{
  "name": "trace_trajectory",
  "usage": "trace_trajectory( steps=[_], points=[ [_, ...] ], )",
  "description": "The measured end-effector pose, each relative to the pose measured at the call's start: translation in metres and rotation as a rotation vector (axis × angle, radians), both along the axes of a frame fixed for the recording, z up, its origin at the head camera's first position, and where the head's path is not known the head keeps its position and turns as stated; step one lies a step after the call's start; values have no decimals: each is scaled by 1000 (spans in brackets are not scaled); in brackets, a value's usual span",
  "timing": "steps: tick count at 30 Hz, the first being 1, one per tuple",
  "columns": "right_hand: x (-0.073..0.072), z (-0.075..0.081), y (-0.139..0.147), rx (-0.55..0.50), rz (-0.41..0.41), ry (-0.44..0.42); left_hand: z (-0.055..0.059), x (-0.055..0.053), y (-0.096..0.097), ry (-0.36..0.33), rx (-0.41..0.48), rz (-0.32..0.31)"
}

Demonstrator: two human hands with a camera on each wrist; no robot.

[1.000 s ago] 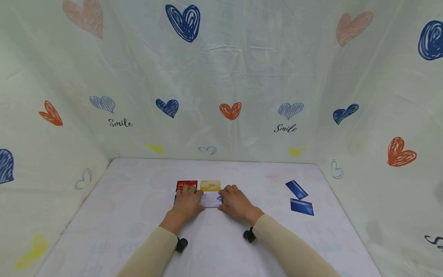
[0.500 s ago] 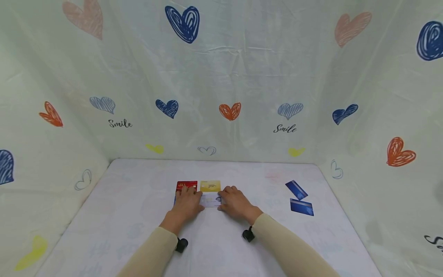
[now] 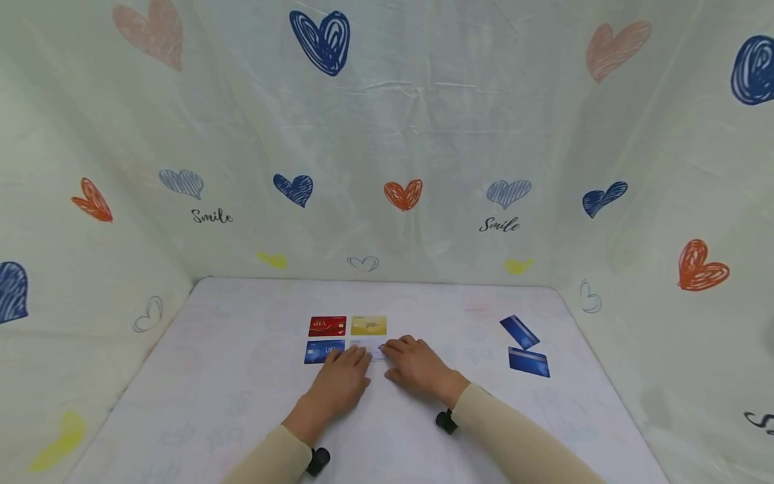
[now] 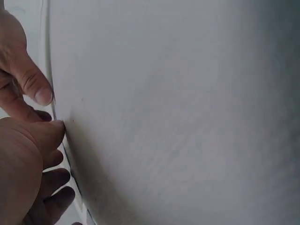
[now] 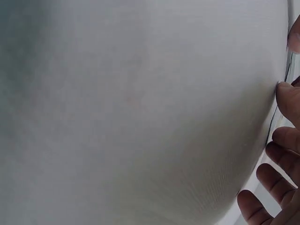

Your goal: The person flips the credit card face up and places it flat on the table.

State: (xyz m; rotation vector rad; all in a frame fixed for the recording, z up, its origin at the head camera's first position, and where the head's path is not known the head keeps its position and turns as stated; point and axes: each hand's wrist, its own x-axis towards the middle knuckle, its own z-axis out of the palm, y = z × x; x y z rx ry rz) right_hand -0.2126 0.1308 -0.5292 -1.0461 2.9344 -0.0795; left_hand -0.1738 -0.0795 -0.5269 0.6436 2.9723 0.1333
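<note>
Head view: at left, a blue card [image 3: 320, 352] lies flat on the white table [image 3: 242, 376], just nearer than a red VIP card [image 3: 327, 327]. The left hand [image 3: 340, 384], fingers extended, lays its fingertips over the left part of a white card [image 3: 377, 353], which lies just nearer than a yellow card [image 3: 369, 326]. The right hand [image 3: 418, 368], fingers relaxed and slightly bent, has its fingertips at the white card's right end. Well apart at right lie an upper striped blue card [image 3: 520, 331] and a lower striped blue card [image 3: 529, 362]

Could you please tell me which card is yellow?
The yellow card, directly right of the red VIP card; the others are red, blue or whitish.
</note>
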Motion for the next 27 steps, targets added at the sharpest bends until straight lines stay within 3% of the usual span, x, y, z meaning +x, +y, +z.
trace_trajectory(
  steps=[4,19,27],
  points=[
    [2,-2,1,-1,10,6,1,4,0,-54,-7,-21],
    [4,-3,2,0,-17,-25,2,1,2,-125,25,0],
    [-1,-1,23,-59,-104,-80,-1,0,2,-132,29,-4]
  ],
)
